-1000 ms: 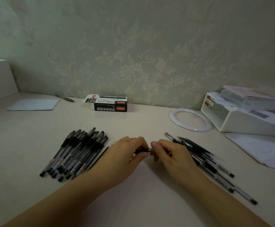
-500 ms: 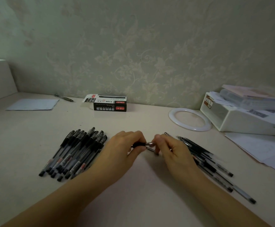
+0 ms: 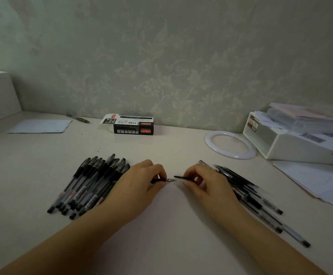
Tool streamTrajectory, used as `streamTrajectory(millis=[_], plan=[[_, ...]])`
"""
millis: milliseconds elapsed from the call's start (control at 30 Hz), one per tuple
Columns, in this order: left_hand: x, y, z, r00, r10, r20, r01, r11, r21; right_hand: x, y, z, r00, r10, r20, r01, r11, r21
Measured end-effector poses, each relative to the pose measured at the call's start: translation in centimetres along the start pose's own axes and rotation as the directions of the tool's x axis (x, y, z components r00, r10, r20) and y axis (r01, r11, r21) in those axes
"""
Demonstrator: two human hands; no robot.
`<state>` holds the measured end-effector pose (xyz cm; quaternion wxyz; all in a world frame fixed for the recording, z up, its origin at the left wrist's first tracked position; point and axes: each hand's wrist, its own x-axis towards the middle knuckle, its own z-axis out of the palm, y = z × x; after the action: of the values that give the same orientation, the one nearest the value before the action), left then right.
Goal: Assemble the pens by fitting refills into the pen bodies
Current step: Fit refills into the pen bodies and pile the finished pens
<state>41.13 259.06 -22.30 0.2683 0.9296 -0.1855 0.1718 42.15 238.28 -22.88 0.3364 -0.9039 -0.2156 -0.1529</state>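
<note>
- Left hand (image 3: 142, 182), centre of frame, fingers curled round a black pen part (image 3: 162, 180) – its silver tip points right, toward the other hand.
- Right hand (image 3: 203, 181), just right of centre, pinches a thin black refill (image 3: 182, 177) between thumb and fingers; the refill's free end points left.
- Change from the earlier frames: the hands were together, fingertips almost touching over the pen – now they have drawn apart, and a small gap shows between silver tip and refill end.
- Row of capped pens (image 3: 88, 185) lies left of the left hand, partly behind the wrist; it has not shifted.
- Loose heap of refills and pen bodies (image 3: 247, 193) lies right of the right hand, trailing toward the lower right.
- Table (image 3: 161, 225) pale; black pen box (image 3: 131, 127) near the wall, upper centre, in the same place.
- White ring (image 3: 231, 144) and white tray (image 3: 292, 143) at right; sheet of paper (image 3: 40, 126) and a lone pen (image 3: 78, 118) at upper left.
</note>
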Motion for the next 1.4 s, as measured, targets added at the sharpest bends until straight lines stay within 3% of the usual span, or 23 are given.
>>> streamTrajectory(millis=[233,467,1033,1133,1233,1333,1400], plan=[[0.1,0.6,0.1,0.998,0.064,-0.008,-0.064,0.997,-0.038,0.0,-0.9,0.5,0.990,-0.133,0.037,0.130,0.989,0.073],[0.4,1.3,-0.7,0.985,0.173,-0.016,-0.173,0.984,-0.028,0.1,-0.7,0.0,0.999,-0.045,0.031,0.035,0.964,0.263],[0.2,2.0,-0.8,0.989,0.138,-0.054,-0.143,0.986,-0.090,0.2,-1.1,-0.3,0.998,-0.064,0.028,0.055,0.966,0.254],[0.2,2.3,-1.4,0.988,0.081,-0.131,-0.084,0.996,-0.015,0.6,-1.4,-0.1,0.998,-0.045,-0.050,0.055,0.973,0.226],[0.2,1.2,-3.1,0.956,-0.100,-0.276,0.139,0.983,0.124,0.7,-0.8,-1.0,0.981,0.041,-0.189,-0.015,0.990,0.140],[0.0,-0.8,-5.1,0.899,-0.310,-0.308,0.402,0.863,0.304,0.4,0.7,-3.0,0.967,0.102,-0.233,-0.138,0.979,-0.147],[0.0,-1.6,-5.5,0.878,-0.406,-0.253,0.476,0.801,0.364,0.3,1.4,-4.2,0.950,0.204,-0.235,-0.256,0.941,-0.220]])
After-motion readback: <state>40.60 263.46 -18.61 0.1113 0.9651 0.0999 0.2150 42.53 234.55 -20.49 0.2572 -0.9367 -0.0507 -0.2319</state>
